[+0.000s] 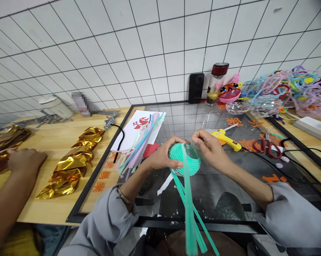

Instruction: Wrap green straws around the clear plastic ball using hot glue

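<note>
Head view: a green-ribbed ball, clear on its upper side, is held up at the centre of the frame. The left hand grasps it from the left, thumb low across the ribs and fingers over the top, presumably to steady it and leave the clear part accessible. The right hand is poised just beside the clear part, thumb and forefinger brought together; whether anything thin is pinched between them cannot be determined. A broad green strip runs down over the ball toward the lower edge, with narrower green strips trailing alongside, probably left loose for want of a free hand. Right of centre, a yellow glue gun lies on the dark board, seemingly parked within easy reach, with red-handled scissors near it. Left of centre, pastel strips lie partly across a white sheet, covering some of its red print. Hidden or unclear: the ball's underside, the left fingertips, and how the strips are fastened. At the left edge, a co-worker's arm is cut off; a blurred patch at upper left defies identification.
</note>
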Demonstrator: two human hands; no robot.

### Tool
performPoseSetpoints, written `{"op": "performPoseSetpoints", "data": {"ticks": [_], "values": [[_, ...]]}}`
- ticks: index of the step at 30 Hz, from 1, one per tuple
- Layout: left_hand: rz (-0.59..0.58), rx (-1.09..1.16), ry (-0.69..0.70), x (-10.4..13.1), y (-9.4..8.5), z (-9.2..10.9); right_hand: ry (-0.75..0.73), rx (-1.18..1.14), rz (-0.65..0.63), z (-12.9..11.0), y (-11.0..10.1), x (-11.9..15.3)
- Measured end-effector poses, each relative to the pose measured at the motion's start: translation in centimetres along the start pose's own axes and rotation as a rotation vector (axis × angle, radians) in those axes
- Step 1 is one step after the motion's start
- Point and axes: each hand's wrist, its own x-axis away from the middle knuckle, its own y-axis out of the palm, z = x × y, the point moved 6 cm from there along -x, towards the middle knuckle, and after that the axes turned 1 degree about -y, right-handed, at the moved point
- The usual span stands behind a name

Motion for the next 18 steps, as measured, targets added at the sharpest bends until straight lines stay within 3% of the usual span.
{"op": "performPoseSetpoints", "data": {"ticks": [4,8,12,18], "values": [[-0.008,0.068,-0.004,0.0,0.0,0.2,0.084,-0.008,0.052,1.5,-0.7,0.4],[-0.008,0.065,-0.022,0.1,0.0,0.3,0.062,-0.007,0.090,1.5,-0.7,0.8],[0.002,0.097,-0.007,0.1,0.0,0.1,-0.028,0.237,0.119,1.8,-1.4,0.7],[-0.022,0.147,-0.004,0.0,0.0,-0.2,0.152,0.609,0.197,6.4,-6.8,0.6]]}}
